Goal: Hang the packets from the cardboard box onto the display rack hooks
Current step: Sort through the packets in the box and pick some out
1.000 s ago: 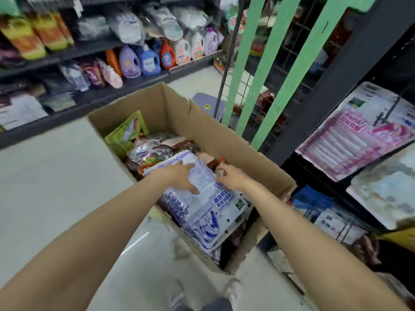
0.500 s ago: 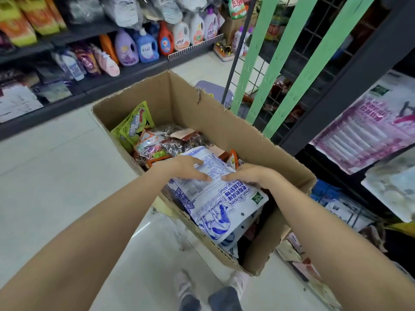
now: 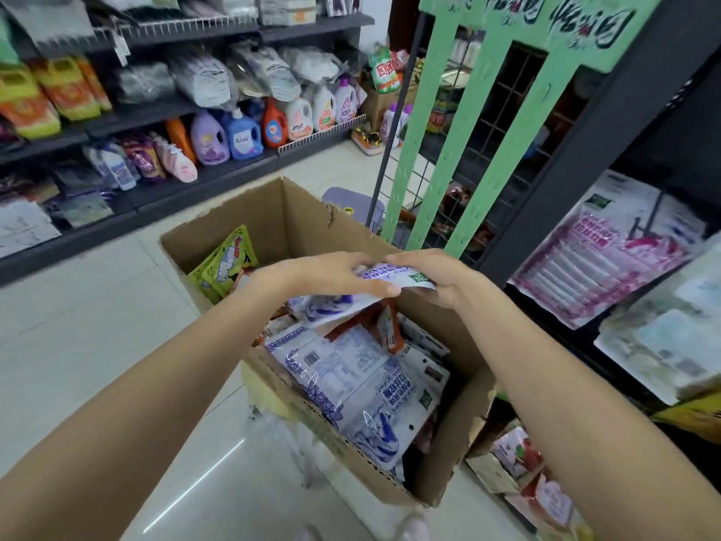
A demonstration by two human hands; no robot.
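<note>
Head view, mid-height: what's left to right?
Green-yellow packet → left hand → blue-and-white packet held by both hands → right hand → pink hanging packet.

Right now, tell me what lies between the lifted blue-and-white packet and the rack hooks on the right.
Nothing visible blocks it. Both hands, left hand and right hand, hold the blue-and-white packet above the cardboard box, clear of its rim. The rack hooks already carry a pink packet, so a free hook cannot be confirmed.
</note>
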